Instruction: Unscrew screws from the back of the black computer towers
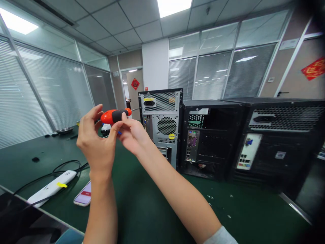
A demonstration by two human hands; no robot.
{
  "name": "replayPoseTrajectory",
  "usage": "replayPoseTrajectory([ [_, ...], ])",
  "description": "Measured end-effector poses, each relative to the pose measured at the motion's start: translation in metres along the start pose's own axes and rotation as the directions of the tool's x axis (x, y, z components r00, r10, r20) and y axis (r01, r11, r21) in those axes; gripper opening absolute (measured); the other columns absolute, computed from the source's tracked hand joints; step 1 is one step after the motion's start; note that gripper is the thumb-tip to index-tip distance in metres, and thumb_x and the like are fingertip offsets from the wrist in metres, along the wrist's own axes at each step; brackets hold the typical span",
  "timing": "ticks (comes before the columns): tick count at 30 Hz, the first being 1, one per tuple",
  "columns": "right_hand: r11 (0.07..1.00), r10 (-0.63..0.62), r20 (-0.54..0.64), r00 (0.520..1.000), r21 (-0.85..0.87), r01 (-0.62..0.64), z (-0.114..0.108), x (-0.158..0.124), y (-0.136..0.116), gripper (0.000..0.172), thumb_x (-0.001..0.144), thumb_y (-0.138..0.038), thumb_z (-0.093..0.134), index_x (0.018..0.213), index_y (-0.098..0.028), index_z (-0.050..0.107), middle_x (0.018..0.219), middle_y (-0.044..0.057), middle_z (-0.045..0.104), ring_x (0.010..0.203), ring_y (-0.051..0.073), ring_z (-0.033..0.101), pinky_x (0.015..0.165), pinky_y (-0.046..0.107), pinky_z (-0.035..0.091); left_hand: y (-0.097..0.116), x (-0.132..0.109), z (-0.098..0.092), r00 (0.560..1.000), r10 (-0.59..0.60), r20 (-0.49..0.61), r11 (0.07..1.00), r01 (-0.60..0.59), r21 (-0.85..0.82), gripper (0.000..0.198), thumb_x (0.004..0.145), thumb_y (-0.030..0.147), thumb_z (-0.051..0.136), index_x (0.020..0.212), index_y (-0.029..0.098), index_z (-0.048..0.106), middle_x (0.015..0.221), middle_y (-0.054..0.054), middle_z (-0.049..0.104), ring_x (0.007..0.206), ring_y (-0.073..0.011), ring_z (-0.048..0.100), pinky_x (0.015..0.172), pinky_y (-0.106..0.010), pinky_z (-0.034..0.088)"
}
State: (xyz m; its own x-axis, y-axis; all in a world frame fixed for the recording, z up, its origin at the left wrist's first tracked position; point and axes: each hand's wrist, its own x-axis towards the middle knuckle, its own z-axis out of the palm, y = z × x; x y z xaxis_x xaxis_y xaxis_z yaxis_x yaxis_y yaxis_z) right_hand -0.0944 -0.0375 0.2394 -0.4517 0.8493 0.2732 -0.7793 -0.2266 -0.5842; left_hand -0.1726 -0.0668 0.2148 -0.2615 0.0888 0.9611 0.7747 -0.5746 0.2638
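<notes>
A screwdriver (111,117) with a red and black handle is held about level in front of me. Its thin shaft points right, to the left edge of a silver-backed computer case (166,126); whether the tip touches the case I cannot tell. My right hand (133,134) grips the front of the handle, thumb against the black part. Around the handle's rear end curl the fingers of my left hand (95,139), its thumb close to my right fingers. A small blue bit shows below the hands, too covered to name.
Two black computer cases (215,135) (284,142) stand to the right on the green table (149,210). Small loose pieces (229,216) lie before them. At left are a white power strip (54,186), black cables (66,163), a phone (83,196) and a metal bowl (64,130).
</notes>
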Motion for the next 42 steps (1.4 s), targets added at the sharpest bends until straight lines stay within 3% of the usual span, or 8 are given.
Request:
replayPoseTrajectory([
  [5, 1.000, 0.001, 0.057, 0.998, -0.027, 0.001, -0.007, 0.002, 0.004, 0.018, 0.085, -0.017, 0.047, 0.071, -0.018, 0.059, 0.066, -0.001, 0.060, 0.063, 0.012, 0.053, 0.070, 0.030, 0.044, 0.000, 0.000, 0.001, 0.997, -0.059, -0.043, 0.993, 0.063, 0.099, 0.046, 0.074, 0.040, 0.064, 0.116, 0.023, 0.056, 0.110, -0.007, 0.055, 0.095, -0.0172, 0.058, 0.072, -0.026, 0.052],
  [11, 0.999, 0.031, 0.088, 0.996, 0.014, -0.033, -0.011, 0.003, 0.005, 0.011, 0.082, -0.015, 0.050, 0.075, -0.017, 0.058, 0.064, -0.001, 0.060, 0.068, 0.013, 0.057, 0.075, 0.034, 0.046, 0.002, 0.000, -0.002, 0.988, -0.156, -0.023, 0.966, 0.157, 0.207, 0.039, 0.080, 0.050, 0.052, 0.107, 0.023, 0.058, 0.080, -0.002, 0.059, 0.069, -0.0132, 0.057, 0.064, -0.026, 0.047],
  [15, 0.998, 0.054, 0.071, 0.996, 0.034, -0.056, -0.009, 0.001, 0.004, 0.015, 0.084, -0.012, 0.046, 0.074, -0.017, 0.057, 0.062, -0.002, 0.058, 0.069, 0.014, 0.059, 0.076, 0.035, 0.048, 0.005, 0.000, -0.003, 0.979, -0.200, -0.044, 0.948, 0.204, 0.244, 0.043, 0.077, 0.053, 0.055, 0.104, 0.021, 0.057, 0.067, 0.001, 0.057, 0.059, -0.0138, 0.055, 0.063, -0.028, 0.045],
  [25, 0.999, 0.039, 0.096, 0.995, 0.011, -0.040, -0.009, 0.000, 0.005, 0.020, 0.086, -0.011, 0.042, 0.075, -0.017, 0.057, 0.067, 0.000, 0.063, 0.072, 0.014, 0.060, 0.076, 0.034, 0.048, 0.001, -0.002, 0.000, 0.984, -0.176, -0.043, 0.962, 0.181, 0.207, 0.030, 0.077, 0.050, 0.057, 0.091, 0.023, 0.055, 0.076, 0.001, 0.062, 0.059, -0.0130, 0.057, 0.062, -0.026, 0.045],
  [35, 0.997, 0.068, 0.120, 0.990, 0.025, -0.072, -0.012, 0.003, 0.003, 0.021, 0.085, -0.010, 0.043, 0.072, -0.019, 0.056, 0.062, -0.003, 0.059, 0.071, 0.015, 0.059, 0.080, 0.035, 0.046, 0.002, -0.001, -0.004, 0.979, -0.200, 0.040, 0.960, 0.187, 0.208, 0.031, 0.079, 0.049, 0.055, 0.097, 0.024, 0.054, 0.076, 0.002, 0.060, 0.064, -0.0120, 0.058, 0.063, -0.024, 0.043],
  [42, 0.997, 0.063, 0.148, 0.987, 0.025, -0.067, -0.015, 0.002, 0.003, 0.023, 0.086, -0.010, 0.042, 0.073, -0.020, 0.056, 0.064, -0.005, 0.060, 0.060, 0.011, 0.053, 0.079, 0.033, 0.045, 0.004, -0.001, -0.004, 0.983, -0.181, 0.040, 0.966, 0.170, 0.197, 0.029, 0.079, 0.044, 0.057, 0.100, 0.024, 0.056, 0.077, 0.002, 0.060, 0.063, -0.0108, 0.057, 0.062, -0.022, 0.042],
])
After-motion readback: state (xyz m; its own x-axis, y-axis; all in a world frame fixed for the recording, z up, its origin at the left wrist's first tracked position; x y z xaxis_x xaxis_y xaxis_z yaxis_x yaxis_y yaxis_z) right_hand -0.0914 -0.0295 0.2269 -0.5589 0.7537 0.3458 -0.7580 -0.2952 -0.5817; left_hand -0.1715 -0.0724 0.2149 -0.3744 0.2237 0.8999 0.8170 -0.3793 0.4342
